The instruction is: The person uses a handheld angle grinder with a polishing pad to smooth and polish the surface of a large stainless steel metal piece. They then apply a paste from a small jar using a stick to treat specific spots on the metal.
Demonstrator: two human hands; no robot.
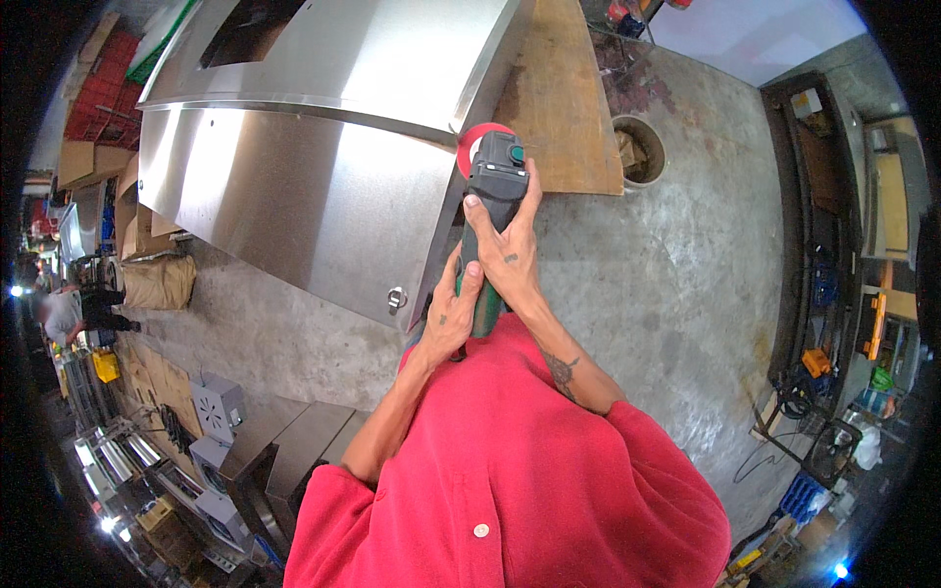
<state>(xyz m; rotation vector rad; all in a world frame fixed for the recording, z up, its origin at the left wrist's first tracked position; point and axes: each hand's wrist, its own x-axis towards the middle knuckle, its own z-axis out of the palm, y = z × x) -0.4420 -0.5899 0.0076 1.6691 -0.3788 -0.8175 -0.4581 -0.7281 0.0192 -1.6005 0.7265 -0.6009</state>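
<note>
Both my hands are closed around an angle grinder (500,181) with a dark head, a green body and a red disc (471,147). My right hand (513,245) grips it just behind the head, while my left hand (453,312) wraps the body nearer to me. The disc is at the corner edge of a large sheet-metal box (294,196); whether it touches the metal I cannot tell. A small round latch (396,299) sits near the box's closest corner. A rectangular opening (250,31) shows in the farther panel.
A brown board (564,108) lies beyond the grinder, beside a round bin (639,152) on the concrete floor (676,284). Dark metal shelving (809,235) runs along the right. Metal cabinets (221,407) stand at lower left. Far left, another person (67,316) is present.
</note>
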